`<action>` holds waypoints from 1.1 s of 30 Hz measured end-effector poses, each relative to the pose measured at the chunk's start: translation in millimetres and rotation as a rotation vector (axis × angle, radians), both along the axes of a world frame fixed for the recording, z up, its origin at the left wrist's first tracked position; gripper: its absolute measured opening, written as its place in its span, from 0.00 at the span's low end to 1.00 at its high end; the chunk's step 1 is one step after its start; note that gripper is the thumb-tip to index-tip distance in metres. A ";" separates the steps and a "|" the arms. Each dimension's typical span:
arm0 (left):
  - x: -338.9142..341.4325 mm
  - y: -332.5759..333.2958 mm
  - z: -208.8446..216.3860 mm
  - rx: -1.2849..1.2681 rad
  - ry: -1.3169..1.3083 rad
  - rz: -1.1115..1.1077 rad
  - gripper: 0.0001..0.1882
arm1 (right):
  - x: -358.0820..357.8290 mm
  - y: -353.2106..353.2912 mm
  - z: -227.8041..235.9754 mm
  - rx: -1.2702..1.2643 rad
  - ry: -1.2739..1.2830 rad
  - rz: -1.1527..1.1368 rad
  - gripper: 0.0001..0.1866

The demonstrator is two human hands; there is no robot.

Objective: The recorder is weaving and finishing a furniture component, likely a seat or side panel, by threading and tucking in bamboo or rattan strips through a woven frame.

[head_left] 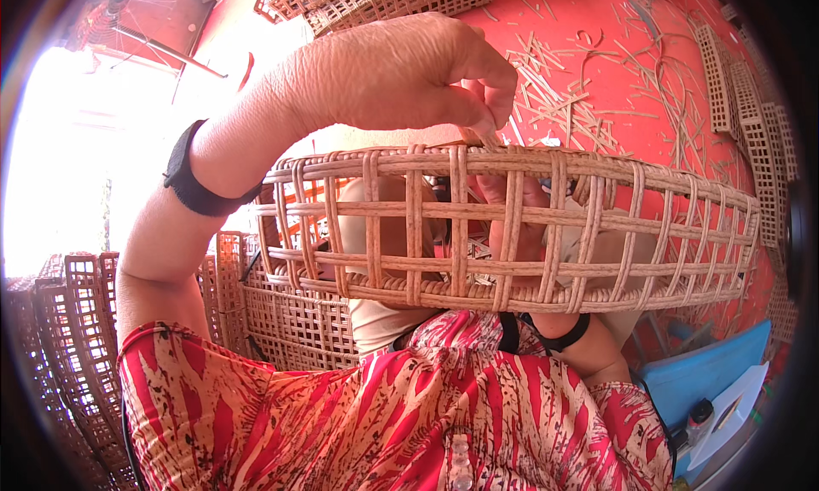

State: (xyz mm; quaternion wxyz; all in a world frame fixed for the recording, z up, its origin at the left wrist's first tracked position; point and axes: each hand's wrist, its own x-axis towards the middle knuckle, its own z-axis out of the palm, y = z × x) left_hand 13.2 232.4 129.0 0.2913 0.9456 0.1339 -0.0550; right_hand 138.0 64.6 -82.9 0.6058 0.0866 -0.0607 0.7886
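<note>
A long, open-lattice wicker basket (pixel 461 209) stretches across my front, its woven side turned up toward me. From the left, my left hand (pixel 409 77) arches over the upper rim. Its thumb and fingers are pinched together on a short pale cane strip (pixel 488 138) at that rim, and part of the strip is covered by the fingers. Behind the lattice, my right hand (pixel 516 226) shows through the gaps with its fingers up near the same spot of the rim, gripping the basket from that side. The bars hide much of it.
Cane offcuts (pixel 559 98) litter the red floor (pixel 623 73). More woven baskets (pixel 401 5) lie at the far side, with stacked lattice pieces (pixel 755 124) on the right and others (pixel 77 320) at left. A blue container (pixel 708 367) holding a small dark bottle (pixel 700 412) stands at lower right.
</note>
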 end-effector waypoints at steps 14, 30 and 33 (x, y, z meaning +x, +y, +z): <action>18.8 11.9 2.4 -0.053 0.065 -0.133 0.07 | -0.8 -1.4 -10.6 0.183 -0.624 -0.364 0.34; 27.5 3.8 5.5 -0.113 0.177 -0.192 0.07 | -2.9 1.8 -8.0 0.167 -0.537 -0.326 0.31; 25.9 -6.5 6.8 -0.032 0.172 -0.174 0.08 | 1.7 2.3 -6.6 0.166 -0.528 -0.325 0.30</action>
